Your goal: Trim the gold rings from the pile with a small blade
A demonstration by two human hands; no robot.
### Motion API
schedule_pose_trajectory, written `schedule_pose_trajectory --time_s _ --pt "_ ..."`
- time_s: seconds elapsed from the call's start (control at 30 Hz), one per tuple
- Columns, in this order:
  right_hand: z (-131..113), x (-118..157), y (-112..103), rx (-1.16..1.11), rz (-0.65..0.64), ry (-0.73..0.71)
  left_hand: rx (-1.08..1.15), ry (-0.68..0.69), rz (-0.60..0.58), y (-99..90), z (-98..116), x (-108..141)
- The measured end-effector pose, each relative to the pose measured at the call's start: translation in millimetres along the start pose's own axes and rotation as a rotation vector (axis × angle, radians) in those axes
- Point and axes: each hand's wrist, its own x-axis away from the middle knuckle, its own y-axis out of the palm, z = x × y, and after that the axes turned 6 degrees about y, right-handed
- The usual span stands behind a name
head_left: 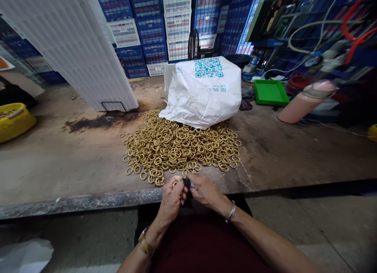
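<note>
My left hand (171, 199) is closed at the table's front edge, pinching a gold-coloured ring (174, 184) between thumb and fingers. There is a tan wrap on one of its fingertips. Beside it, my right hand (205, 190) is closed round a small dark knife (187, 182), whose tip points left at the ring. Most of the knife's handle is hidden in the fingers. Just beyond both hands lies a wide heap of gold-coloured rings (179, 145), with several loose ones around its rim. A white sack (203, 98) with blue print lies on the heap's far side.
A tall white ribbed panel (79, 49) stands at the back left near a black wire stand (113, 107). On the left is a yellow basin (17, 125). A green tray (271, 92) and a pink bottle (304, 102) are on the right. Stacked crates (153, 29) rise behind the table.
</note>
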Motion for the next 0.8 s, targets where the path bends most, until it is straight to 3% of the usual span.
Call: schedule_pose_trajectory --time_s 0.17,0.3,0.4,0.5,0.6,0.8 --pt "-0.4 -3.6 -3.8 0.109 -0.026 0.068 -0.032 0.007 -0.023 -1.0 8.6 7.9" --pt "9.5 -9.4 -8.8 0.179 0.027 0.179 -0.065 -0.116 -0.247 -5.4 22.4 28.6" --pt "17.2 -11.6 -8.7 0.174 0.135 0.199 -0.127 -0.26 -0.376 -16.1 18.7 39.7" --pt "17.3 -11.8 -7.6 0.136 0.207 0.226 -0.217 -0.372 -0.377 -31.0 -2.0 40.3" --pt "8.7 -12.6 -8.1 0.1 0.194 0.211 -0.237 -0.452 -0.324 -41.6 -32.3 33.4" --pt "-9.5 -18.9 -5.6 0.219 0.076 0.199 -0.21 -0.444 -0.14 -34.1 -81.4 13.7"
